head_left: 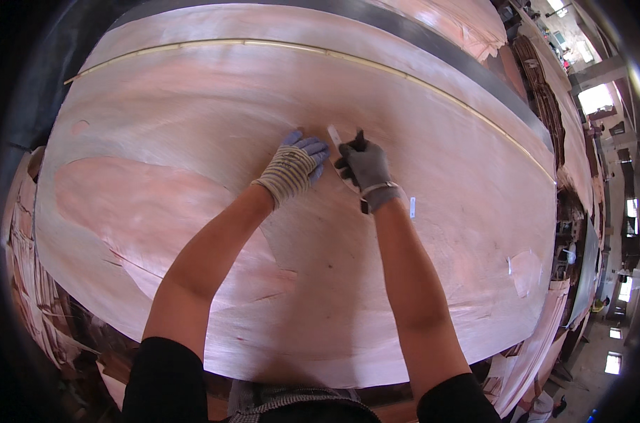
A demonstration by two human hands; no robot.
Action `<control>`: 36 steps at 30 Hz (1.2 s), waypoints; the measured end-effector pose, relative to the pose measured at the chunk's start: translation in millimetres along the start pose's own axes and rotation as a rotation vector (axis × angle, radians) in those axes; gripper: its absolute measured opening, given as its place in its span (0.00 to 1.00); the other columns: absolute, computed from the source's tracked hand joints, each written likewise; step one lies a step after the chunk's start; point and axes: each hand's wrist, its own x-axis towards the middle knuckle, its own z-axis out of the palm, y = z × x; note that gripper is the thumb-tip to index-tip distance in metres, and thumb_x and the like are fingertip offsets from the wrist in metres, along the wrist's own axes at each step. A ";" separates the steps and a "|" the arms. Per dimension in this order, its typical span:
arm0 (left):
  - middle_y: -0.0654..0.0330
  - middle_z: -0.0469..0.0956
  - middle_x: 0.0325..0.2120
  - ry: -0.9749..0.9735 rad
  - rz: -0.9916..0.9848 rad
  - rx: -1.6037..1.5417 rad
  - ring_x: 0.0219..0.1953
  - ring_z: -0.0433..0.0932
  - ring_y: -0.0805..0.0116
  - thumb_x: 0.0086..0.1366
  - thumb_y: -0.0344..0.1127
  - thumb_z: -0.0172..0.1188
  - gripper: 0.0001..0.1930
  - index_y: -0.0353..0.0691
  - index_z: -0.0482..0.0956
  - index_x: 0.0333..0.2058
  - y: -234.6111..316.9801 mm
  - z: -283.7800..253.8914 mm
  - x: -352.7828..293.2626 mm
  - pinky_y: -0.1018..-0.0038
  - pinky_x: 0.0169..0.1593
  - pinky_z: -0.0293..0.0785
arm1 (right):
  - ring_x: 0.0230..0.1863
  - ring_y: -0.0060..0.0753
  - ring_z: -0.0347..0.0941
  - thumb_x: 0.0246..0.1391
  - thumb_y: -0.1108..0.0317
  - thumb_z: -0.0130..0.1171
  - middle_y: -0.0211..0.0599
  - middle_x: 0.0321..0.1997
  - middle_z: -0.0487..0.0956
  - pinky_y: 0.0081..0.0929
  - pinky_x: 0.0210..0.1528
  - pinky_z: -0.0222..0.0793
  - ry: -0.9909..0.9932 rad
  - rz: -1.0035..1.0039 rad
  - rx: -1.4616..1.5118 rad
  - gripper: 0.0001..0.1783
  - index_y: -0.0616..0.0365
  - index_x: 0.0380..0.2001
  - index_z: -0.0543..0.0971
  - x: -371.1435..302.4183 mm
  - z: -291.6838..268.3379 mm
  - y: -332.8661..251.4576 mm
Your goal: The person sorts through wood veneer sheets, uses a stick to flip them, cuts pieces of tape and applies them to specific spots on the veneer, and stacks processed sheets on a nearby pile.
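A large reddish-brown veneer sheet (193, 141) lies flat and fills most of the view. My left hand (295, 166), in a striped glove with blue fingertips, presses flat on the sheet near its middle. Just to its right my right hand (364, 166), in a dark grey glove, is closed around a small dark tool with its tip on the veneer. A short strip of pale tape (334, 134) lies between the two hands. Both bare forearms reach in from the lower edge.
A thin pale strip (263, 44) runs along the sheet's far edge, with a dark band (418, 32) beyond it. Small tape pieces (413, 207) and a patched spot (524, 271) mark the sheet. Stacks of veneer (545, 92) stand right, more at lower left (31, 282).
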 end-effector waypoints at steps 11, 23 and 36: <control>0.54 0.73 0.44 -0.019 0.091 0.115 0.50 0.68 0.57 0.58 0.37 0.50 0.15 0.39 0.74 0.43 -25.1 11.7 -2.9 0.62 0.58 0.57 | 0.16 0.27 0.72 0.49 0.68 0.53 0.37 0.17 0.76 0.27 0.18 0.67 0.173 -0.363 -0.689 0.11 0.66 0.21 0.76 36.3 23.2 58.4; 0.60 0.69 0.52 -0.222 0.212 0.249 0.57 0.62 0.57 0.60 0.42 0.47 0.18 0.45 0.72 0.48 20.6 46.1 40.9 0.51 0.61 0.49 | 0.22 0.36 0.77 0.47 0.58 0.58 0.48 0.23 0.78 0.31 0.23 0.71 0.247 -0.186 -1.033 0.16 0.62 0.28 0.80 4.2 -58.2 36.8; 0.57 0.69 0.52 -0.424 -0.362 -0.514 0.59 0.61 0.65 0.66 0.48 0.41 0.21 0.42 0.71 0.50 106.8 -15.0 36.6 0.61 0.57 0.58 | 0.11 0.22 0.67 0.50 0.62 0.56 0.33 0.15 0.75 0.21 0.12 0.58 0.317 0.321 -0.328 0.10 0.58 0.27 0.79 -182.4 -161.7 66.3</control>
